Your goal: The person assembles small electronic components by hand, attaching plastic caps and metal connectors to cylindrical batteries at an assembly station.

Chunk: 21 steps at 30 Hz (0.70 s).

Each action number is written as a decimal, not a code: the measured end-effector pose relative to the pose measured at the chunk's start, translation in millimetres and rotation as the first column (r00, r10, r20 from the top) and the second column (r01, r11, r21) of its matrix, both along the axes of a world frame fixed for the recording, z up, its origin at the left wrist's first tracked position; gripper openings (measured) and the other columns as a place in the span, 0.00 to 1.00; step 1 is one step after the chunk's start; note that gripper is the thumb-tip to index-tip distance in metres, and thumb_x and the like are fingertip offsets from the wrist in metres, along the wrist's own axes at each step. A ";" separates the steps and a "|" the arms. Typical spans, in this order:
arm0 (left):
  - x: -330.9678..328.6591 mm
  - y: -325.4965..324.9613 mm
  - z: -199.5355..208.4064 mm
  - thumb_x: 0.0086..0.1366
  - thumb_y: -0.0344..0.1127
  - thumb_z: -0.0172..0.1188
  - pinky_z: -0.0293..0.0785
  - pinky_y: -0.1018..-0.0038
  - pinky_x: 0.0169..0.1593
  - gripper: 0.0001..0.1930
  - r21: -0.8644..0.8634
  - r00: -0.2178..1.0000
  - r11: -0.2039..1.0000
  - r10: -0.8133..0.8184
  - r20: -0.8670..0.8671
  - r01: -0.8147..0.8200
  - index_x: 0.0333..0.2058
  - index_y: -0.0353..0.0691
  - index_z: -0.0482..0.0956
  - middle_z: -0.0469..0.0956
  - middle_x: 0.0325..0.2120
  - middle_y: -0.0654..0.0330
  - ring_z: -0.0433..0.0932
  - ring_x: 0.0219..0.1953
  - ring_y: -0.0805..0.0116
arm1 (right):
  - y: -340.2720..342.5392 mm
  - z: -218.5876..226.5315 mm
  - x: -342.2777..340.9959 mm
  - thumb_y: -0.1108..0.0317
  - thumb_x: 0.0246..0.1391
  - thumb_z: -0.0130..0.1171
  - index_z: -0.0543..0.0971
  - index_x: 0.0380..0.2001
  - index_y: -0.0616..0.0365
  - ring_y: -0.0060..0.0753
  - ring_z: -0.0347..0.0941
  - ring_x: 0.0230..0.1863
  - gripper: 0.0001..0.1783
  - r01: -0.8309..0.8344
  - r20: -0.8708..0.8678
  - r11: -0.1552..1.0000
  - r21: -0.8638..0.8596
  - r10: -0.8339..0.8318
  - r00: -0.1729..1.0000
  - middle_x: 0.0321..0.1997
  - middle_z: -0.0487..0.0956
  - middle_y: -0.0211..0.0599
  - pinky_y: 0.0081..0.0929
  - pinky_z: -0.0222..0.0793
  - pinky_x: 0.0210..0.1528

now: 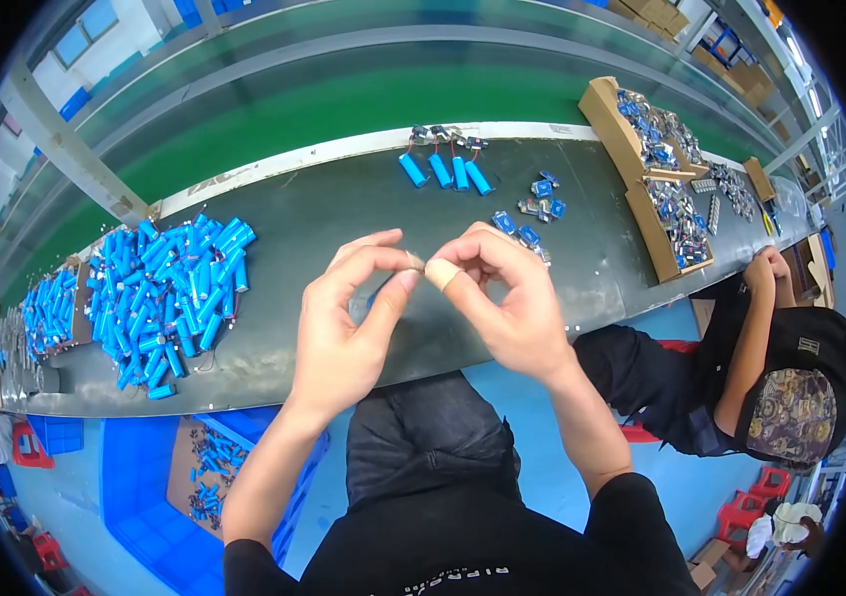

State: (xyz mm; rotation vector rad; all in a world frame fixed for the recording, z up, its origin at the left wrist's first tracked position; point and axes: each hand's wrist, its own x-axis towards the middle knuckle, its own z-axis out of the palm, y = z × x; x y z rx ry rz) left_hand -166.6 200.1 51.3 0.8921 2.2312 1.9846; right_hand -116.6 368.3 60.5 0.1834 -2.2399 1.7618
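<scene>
Fisheye view from the head, downward (curved edges), near to left hand (348, 318) and right hand (512, 308)

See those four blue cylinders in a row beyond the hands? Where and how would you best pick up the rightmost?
Probably by its smooth middle, from above and slightly right: the rightmost cylinder lies on its side, its neighbour sits close on the left, and thin red wiring is at the far end.
</scene>
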 end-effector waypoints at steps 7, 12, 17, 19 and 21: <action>12.3 14.4 -17.5 0.67 0.25 0.53 0.69 0.78 0.46 0.08 0.057 0.990 0.992 0.117 -0.080 -0.113 0.44 0.32 0.70 0.76 0.34 0.59 0.73 0.39 0.76 | -0.9 -10.4 -2.2 0.66 0.61 0.55 0.77 0.35 0.59 0.12 0.58 0.22 0.08 0.048 0.343 0.730 -0.681 0.260 0.902 0.24 0.68 0.20 0.14 0.51 0.25; 3.0 17.7 -25.1 0.60 0.20 0.59 0.70 0.80 0.33 0.09 0.042 0.937 0.984 0.177 -0.302 -0.172 0.39 0.31 0.73 0.77 0.27 0.59 0.74 0.28 0.77 | 0.9 -14.7 -2.8 0.66 0.61 0.55 0.77 0.36 0.59 0.11 0.57 0.21 0.08 0.086 0.366 0.733 -0.674 0.230 0.902 0.21 0.66 0.18 0.15 0.51 0.25; -9.7 14.3 -22.4 0.53 0.22 0.65 0.68 0.79 0.22 0.08 -0.035 0.885 0.987 0.126 -0.447 -0.158 0.33 0.35 0.78 0.78 0.25 0.60 0.78 0.25 0.72 | 2.8 -14.0 -5.5 0.67 0.61 0.55 0.78 0.37 0.59 0.10 0.58 0.22 0.07 0.095 0.366 0.833 -0.545 0.134 0.921 0.20 0.67 0.18 0.14 0.52 0.25; -17.8 12.4 -21.0 0.53 0.22 0.65 0.69 0.79 0.23 0.08 -0.065 0.915 0.993 0.064 -0.399 -0.098 0.32 0.35 0.78 0.77 0.25 0.60 0.78 0.24 0.72 | 5.7 -18.8 -8.2 0.68 0.61 0.55 0.78 0.37 0.60 0.09 0.58 0.22 0.07 0.067 0.336 0.840 -0.538 0.141 0.931 0.20 0.68 0.18 0.13 0.52 0.25; -27.8 11.2 -22.8 0.53 0.23 0.65 0.69 0.79 0.23 0.07 -0.092 0.937 0.995 0.002 -0.349 -0.036 0.32 0.34 0.78 0.77 0.24 0.60 0.77 0.24 0.72 | 6.9 -20.7 -10.6 0.67 0.61 0.55 0.78 0.37 0.60 0.09 0.58 0.22 0.08 0.078 0.343 0.842 -0.534 0.131 0.930 0.20 0.68 0.17 0.13 0.52 0.25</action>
